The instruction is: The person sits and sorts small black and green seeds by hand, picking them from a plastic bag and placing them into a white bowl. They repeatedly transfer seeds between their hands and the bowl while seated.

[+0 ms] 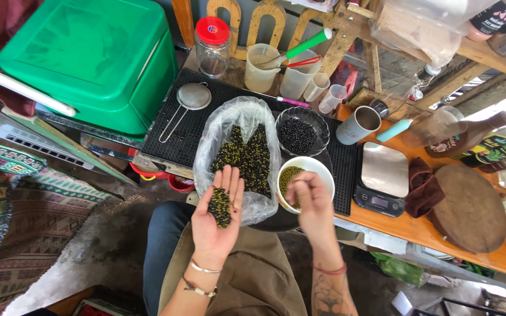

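Cupping a small heap of mixed dark and green beans [220,206] in my open left hand [218,219], I've got my right hand [310,202] pinched shut over the white bowl [321,170] of green beans, just beside the plastic bag [229,126] near the counter's [487,248] left edge.

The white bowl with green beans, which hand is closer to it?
Right. The right hand hovers over the white bowl rim; the left hand, cupping mixed beans, is off to its side.
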